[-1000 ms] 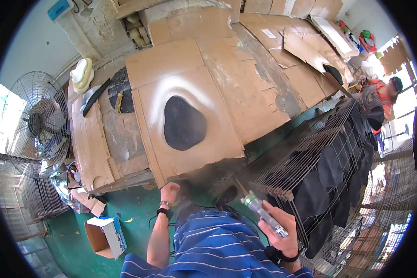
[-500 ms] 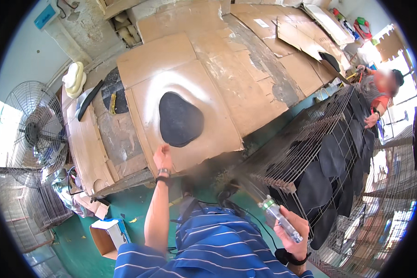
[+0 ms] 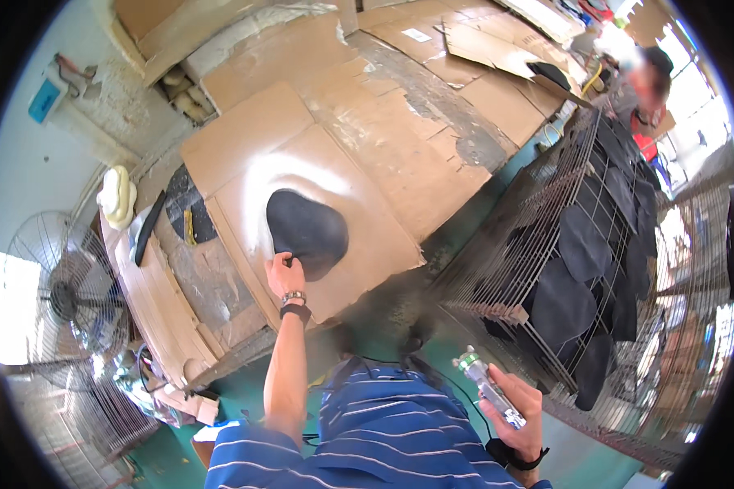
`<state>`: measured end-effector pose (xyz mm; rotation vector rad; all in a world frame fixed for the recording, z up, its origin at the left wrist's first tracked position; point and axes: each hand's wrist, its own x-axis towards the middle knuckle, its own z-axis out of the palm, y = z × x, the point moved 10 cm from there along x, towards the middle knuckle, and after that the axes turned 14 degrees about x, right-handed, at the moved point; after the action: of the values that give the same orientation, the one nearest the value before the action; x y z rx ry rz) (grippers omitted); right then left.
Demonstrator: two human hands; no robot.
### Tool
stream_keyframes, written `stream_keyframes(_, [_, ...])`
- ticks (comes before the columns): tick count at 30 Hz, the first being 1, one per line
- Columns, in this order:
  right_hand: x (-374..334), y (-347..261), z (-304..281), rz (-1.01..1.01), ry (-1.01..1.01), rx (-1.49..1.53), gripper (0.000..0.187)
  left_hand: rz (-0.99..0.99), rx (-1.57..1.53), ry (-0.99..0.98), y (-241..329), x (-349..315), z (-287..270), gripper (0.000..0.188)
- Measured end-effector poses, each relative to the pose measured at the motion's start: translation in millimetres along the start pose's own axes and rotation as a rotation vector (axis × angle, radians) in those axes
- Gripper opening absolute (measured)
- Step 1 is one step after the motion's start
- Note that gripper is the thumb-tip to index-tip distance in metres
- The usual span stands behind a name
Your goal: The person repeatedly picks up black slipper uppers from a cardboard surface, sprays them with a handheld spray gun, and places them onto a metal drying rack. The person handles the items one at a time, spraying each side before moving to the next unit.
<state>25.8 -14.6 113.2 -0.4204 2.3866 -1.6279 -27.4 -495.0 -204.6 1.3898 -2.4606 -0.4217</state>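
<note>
A black rounded pad (image 3: 306,228), wide and shaped somewhat like a seat, lies on brown cardboard (image 3: 375,244) dusted with white overspray. My left hand (image 3: 285,277) is at its near left edge, thumb and fingers closed on the rim. Down at the right, well away from the table, my right hand (image 3: 520,407) is wrapped round a silver spray gun (image 3: 489,387) with a green ring near its nozzle end.
At right stands a wire rack (image 3: 538,236) hung with several black pads (image 3: 564,301); beyond it is another person (image 3: 646,90). A fan (image 3: 65,297) stands left, near a cream foam piece (image 3: 117,198) and a dark strip (image 3: 148,228). A hose trails by my legs.
My left hand has moved from just below the pad to its edge and closed on it. The spray mist at the gun has gone. The whole view has shifted and turned slightly.
</note>
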Motion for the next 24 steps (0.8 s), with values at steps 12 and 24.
stream_keyframes(12, [-16, 31, 22, 0.023, 0.044, 0.092, 0.073, -0.705, -1.473, -0.534, 26, 74, 125, 0.011])
stream_keyframes(24, [-24, 57, 13, 0.031, 0.043, 0.091, 0.075, -0.51, -1.489, -0.652, 154, 164, 83, 0.011])
